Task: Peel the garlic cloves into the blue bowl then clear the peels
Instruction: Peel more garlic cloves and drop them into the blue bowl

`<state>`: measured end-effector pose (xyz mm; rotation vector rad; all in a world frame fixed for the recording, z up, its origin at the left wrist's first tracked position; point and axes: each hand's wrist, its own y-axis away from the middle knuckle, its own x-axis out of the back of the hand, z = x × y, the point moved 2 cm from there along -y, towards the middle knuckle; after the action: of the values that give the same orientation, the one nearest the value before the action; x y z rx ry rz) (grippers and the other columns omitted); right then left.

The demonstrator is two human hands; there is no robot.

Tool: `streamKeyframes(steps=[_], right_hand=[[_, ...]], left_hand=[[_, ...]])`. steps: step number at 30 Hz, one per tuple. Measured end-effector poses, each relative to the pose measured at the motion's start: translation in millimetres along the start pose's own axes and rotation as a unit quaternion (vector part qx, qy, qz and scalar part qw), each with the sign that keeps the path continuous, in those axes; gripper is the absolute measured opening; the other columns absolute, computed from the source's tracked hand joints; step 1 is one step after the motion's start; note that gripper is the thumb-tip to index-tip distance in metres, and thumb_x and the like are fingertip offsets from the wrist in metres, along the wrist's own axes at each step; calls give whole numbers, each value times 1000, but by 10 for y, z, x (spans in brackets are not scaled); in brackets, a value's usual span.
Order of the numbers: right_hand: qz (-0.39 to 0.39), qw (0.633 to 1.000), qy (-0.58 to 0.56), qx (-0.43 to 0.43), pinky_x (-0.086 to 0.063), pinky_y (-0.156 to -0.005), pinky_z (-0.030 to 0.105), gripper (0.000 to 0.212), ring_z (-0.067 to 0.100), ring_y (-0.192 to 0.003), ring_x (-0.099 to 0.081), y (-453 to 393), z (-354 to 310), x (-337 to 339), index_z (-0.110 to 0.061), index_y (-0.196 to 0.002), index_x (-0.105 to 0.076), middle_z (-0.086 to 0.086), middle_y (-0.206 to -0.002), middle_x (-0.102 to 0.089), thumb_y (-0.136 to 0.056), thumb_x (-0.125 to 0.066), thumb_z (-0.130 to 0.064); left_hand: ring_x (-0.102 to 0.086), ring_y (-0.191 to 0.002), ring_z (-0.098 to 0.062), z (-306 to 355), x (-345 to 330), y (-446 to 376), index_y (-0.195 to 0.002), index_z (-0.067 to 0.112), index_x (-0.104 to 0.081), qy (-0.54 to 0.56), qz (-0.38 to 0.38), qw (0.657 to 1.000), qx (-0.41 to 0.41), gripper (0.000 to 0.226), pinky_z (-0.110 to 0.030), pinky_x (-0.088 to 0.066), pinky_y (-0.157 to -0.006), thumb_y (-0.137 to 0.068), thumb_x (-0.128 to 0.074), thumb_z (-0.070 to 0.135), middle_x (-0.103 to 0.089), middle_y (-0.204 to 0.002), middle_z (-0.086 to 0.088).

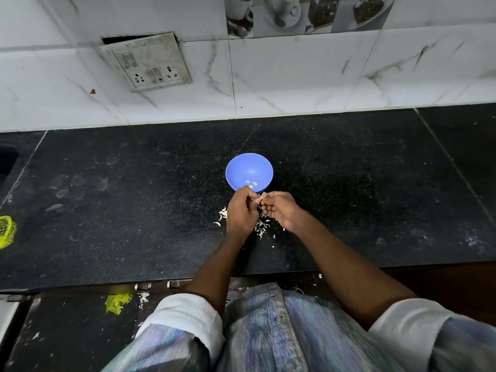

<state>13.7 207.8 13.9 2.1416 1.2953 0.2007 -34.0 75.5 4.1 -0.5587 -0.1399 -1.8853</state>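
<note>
Garlic clove (259,197), small and pale, is pinched between the fingertips of both hands just above the near rim of the blue bowl; most of it is hidden by the fingers. The left hand (241,210) is curled around the clove from the left, knuckles up; the right hand (279,209) meets it from the right, its thumb and forefinger nipping the clove's tip while the other fingers fold loosely beneath. Both forearms reach forward from rolled pale sleeves (188,315). Under and between the hands, white peels (261,226) lie scattered on the black speckled table (120,210). Just beyond the hands stands the blue bowl (248,167), upright, with a few peeled cloves (251,183) on its near inner side. At the table's far left edge lies a piece of yellow mesh (6,232). Farthest back, a tiled wall (295,76) carries a grimy switch plate (149,61).
</note>
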Motion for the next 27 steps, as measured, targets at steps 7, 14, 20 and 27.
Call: streamKeyframes(steps=[7,14,20,27], right_hand=[[6,993,63,95,-49,-64,24,16,12,-64,-59,5,26,4,-9,-87,-63,4,-73,-66,-103,-59,-6],[5,985,132,114,-52,-63,22,11,9,-66,-63,52,33,58,-6,-94,-65,7,-79,-70,-102,-58,-3],[41,970,213,110,-49,-57,19,12,9,-67,-62,59,23,54,-3,-100,-65,4,-77,-68,-102,-55,-10],[79,962,242,95,-52,-59,28,16,14,-66,-63,58,24,118,-8,-89,-69,4,-71,-70,-98,-63,-20]], left_hand=[[-69,-78,-16,150,-106,-9,-98,2,-70,433,-58,783,443,20,-25,-63,-77,-102,-51,2,-73,-81,-8],[-69,-83,-18,145,-101,-2,-91,5,-70,456,-63,715,526,18,-23,-58,-78,-99,-57,15,-73,-84,-5],[-70,-67,-16,121,-113,-2,-91,3,-66,402,-9,783,474,18,-24,-61,-60,-104,-53,6,-69,-72,-6],[-72,-72,-15,-11,-98,31,-109,1,-65,363,-4,828,426,17,-22,-63,-69,-105,-49,-3,-73,-90,-13]])
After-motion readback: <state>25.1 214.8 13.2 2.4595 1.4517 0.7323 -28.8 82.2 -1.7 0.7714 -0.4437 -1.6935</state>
